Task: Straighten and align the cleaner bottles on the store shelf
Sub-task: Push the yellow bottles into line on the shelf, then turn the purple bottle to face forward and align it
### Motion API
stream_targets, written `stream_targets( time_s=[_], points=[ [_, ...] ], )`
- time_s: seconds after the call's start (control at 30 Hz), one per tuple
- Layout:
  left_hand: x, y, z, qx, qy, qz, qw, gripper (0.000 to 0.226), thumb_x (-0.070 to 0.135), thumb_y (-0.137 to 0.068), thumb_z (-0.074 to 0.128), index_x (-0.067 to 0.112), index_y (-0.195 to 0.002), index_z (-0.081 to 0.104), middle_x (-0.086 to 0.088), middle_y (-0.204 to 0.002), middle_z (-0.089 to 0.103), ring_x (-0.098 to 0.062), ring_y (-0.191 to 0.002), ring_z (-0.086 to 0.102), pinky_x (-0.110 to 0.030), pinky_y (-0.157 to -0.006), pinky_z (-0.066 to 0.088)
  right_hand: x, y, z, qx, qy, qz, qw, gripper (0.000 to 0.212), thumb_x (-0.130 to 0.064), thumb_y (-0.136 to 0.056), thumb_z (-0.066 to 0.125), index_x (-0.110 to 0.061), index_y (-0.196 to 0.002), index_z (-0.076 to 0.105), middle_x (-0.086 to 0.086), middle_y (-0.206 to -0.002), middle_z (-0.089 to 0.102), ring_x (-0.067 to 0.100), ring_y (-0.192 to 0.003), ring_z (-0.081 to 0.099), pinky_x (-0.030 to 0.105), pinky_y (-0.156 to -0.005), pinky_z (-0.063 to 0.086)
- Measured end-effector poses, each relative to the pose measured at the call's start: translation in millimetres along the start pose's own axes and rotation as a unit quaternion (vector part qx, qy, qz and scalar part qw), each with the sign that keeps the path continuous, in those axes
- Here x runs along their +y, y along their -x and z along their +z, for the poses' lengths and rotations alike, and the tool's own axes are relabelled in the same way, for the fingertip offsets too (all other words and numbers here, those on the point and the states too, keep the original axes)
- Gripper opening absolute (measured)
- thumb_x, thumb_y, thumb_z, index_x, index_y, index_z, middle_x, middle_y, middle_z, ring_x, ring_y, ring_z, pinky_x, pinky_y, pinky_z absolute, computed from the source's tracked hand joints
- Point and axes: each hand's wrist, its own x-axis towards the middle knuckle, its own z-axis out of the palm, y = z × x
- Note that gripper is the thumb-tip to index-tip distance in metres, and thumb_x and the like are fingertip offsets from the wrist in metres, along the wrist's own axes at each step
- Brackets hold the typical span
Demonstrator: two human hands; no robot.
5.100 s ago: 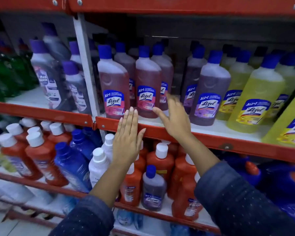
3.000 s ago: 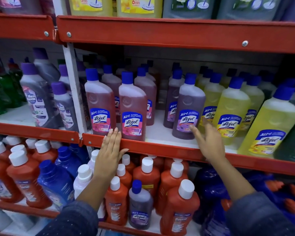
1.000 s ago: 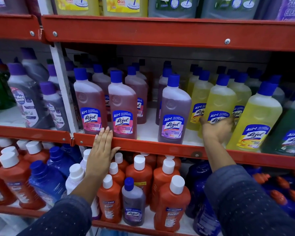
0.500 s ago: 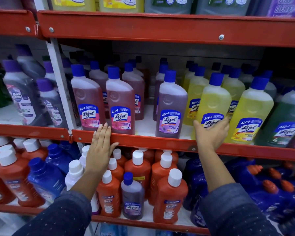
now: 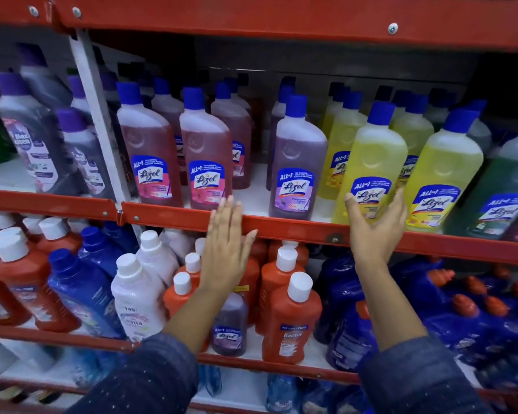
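Note:
Lizol cleaner bottles with blue caps stand in rows on the middle shelf [image 5: 281,227]: two pink ones [image 5: 150,162] [image 5: 205,162], a purple one [image 5: 298,162], yellow ones, then a green one [image 5: 497,189]. My right hand [image 5: 374,234] cups the base of the front yellow bottle [image 5: 374,156], thumb on its left side, fingers on its right. A second yellow bottle [image 5: 443,174] stands just right of it. My left hand [image 5: 228,243] lies flat on the red shelf edge, below the gap between the pink and purple bottles, holding nothing.
A white upright post [image 5: 102,130] separates a left bay of grey bottles with purple caps [image 5: 27,138]. The shelf below holds orange bottles [image 5: 287,318], a blue bottle [image 5: 81,294], a white bottle [image 5: 138,294] and dark blue jugs [image 5: 461,309]. A red shelf [image 5: 281,16] hangs overhead.
My left hand slid right along the shelf edge, from under the pink bottles to the gap beside them. My right hand stays at the front yellow bottle, its fingers spread wider.

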Motion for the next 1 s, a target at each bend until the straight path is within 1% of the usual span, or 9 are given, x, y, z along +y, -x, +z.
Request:
stream_targets(
  time_s=[0.2, 0.3, 0.43, 0.53, 0.6, 0.7, 0.83, 0.93, 1.0],
  points=[
    [85, -23, 23, -0.031, 0.109, 0.070, 0.991, 0.046, 0.026, -0.097, 0.045, 0.002, -0.136, 0.043, -0.016, -0.138, 0.052, -0.026, -0.127, 0.047, -0.034, -0.108, 0.037, 11, -10, -24, -0.053, -0.033, -0.013, 0.998, 0.069, -0.041, -0.087, 0.066, -0.011, -0.144, 0.039, 0.007, -0.147, 0.046, 0.017, -0.133, 0.046, 0.037, -0.111, 0.042],
    [118, -39, 33, -0.053, 0.149, 0.087, 0.984, 0.046, 0.022, -0.096, 0.047, 0.002, -0.137, 0.043, -0.015, -0.139, 0.051, -0.025, -0.127, 0.047, -0.028, -0.107, 0.032, 17, -16, -31, -0.080, -0.048, -0.028, 0.995, 0.065, -0.037, -0.089, 0.063, -0.011, -0.143, 0.038, 0.009, -0.146, 0.048, 0.019, -0.131, 0.050, 0.040, -0.108, 0.045],
    [143, -49, 42, -0.072, 0.225, 0.018, 0.972, 0.053, 0.030, -0.097, 0.040, 0.005, -0.143, 0.034, -0.015, -0.144, 0.045, -0.026, -0.131, 0.043, -0.031, -0.103, 0.037, 26, -20, -35, -0.127, -0.050, -0.043, 0.990, 0.066, -0.040, -0.090, 0.057, -0.009, -0.144, 0.037, 0.011, -0.146, 0.048, 0.019, -0.134, 0.047, 0.043, -0.110, 0.043],
    [153, -49, 48, -0.067, 0.269, -0.035, 0.960, 0.054, 0.030, -0.097, 0.041, 0.004, -0.143, 0.034, -0.014, -0.143, 0.046, -0.022, -0.131, 0.043, -0.016, -0.100, 0.029, 30, -23, -38, -0.153, -0.059, -0.048, 0.985, 0.063, -0.037, -0.089, 0.055, -0.008, -0.143, 0.039, 0.010, -0.143, 0.051, 0.017, -0.132, 0.050, 0.042, -0.109, 0.045],
    [157, -51, 48, -0.060, 0.282, -0.058, 0.956, 0.052, 0.029, -0.097, 0.042, 0.004, -0.142, 0.036, -0.012, -0.142, 0.048, -0.019, -0.129, 0.044, -0.013, -0.098, 0.028, 33, -24, -39, -0.167, -0.060, -0.050, 0.983, 0.058, -0.029, -0.091, 0.055, -0.009, -0.143, 0.040, 0.009, -0.143, 0.052, 0.016, -0.131, 0.051, 0.041, -0.109, 0.045],
    [160, -51, 47, -0.053, 0.293, -0.082, 0.951, 0.050, 0.029, -0.097, 0.042, 0.006, -0.141, 0.039, -0.010, -0.140, 0.051, -0.016, -0.125, 0.046, -0.013, -0.096, 0.031, 35, -27, -42, -0.178, -0.077, -0.056, 0.979, 0.052, -0.020, -0.093, 0.056, -0.008, -0.142, 0.043, 0.008, -0.142, 0.054, 0.012, -0.129, 0.053, 0.035, -0.108, 0.046],
    [161, -48, 47, -0.057, 0.298, -0.089, 0.949, 0.052, 0.032, -0.097, 0.040, 0.008, -0.143, 0.037, -0.009, -0.141, 0.051, -0.016, -0.127, 0.048, -0.025, -0.103, 0.039, 35, -30, -47, -0.195, -0.091, -0.060, 0.975, 0.045, -0.008, -0.094, 0.054, -0.006, -0.139, 0.047, 0.004, -0.135, 0.060, -0.005, -0.116, 0.058, 0.015, -0.099, 0.048],
    [160, -46, 48, -0.051, 0.298, -0.100, 0.948, 0.053, 0.033, -0.096, 0.040, 0.006, -0.143, 0.036, -0.010, -0.143, 0.049, -0.017, -0.131, 0.046, -0.034, -0.106, 0.040, 35, -31, -50, -0.216, -0.103, -0.060, 0.969, 0.046, -0.007, -0.095, 0.053, -0.005, -0.140, 0.046, 0.002, -0.135, 0.060, -0.003, -0.118, 0.059, 0.018, -0.100, 0.049],
    [161, -45, 48, -0.049, 0.301, -0.108, 0.946, 0.054, 0.032, -0.096, 0.040, 0.005, -0.142, 0.036, -0.011, -0.144, 0.047, -0.018, -0.132, 0.044, -0.036, -0.107, 0.039, 37, -32, -51, -0.229, -0.106, -0.062, 0.966, 0.046, -0.003, -0.095, 0.052, -0.002, -0.140, 0.045, -0.009, -0.130, 0.058, -0.013, -0.111, 0.058, 0.009, -0.094, 0.047]
  ],
)
